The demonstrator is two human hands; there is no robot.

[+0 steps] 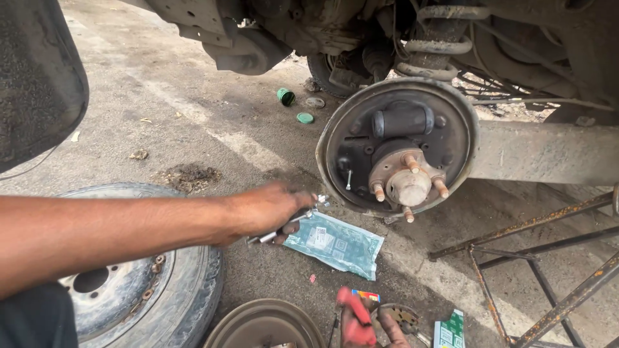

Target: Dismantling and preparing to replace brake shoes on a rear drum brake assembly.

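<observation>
soft, even daylight is falling across the concrete ground (193, 122), leaving no hard shadows. the underside of the vehicle (309, 26) is sitting in dim shade. the dark shape (35, 77) at upper left is lying out of focus. mild wide-angle bending is showing at the edges. the brake backing plate (396, 145) is staying sharp, without glare.

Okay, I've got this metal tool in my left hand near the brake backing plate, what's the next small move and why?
Probably bring the left hand a little further right so the metal tool reaches the lower edge of the backing plate. The tool tip sits just short of the plate, above the plastic packet, and the drum is already off, leaving the hub and studs exposed. The right hand is low by a red item.
</observation>
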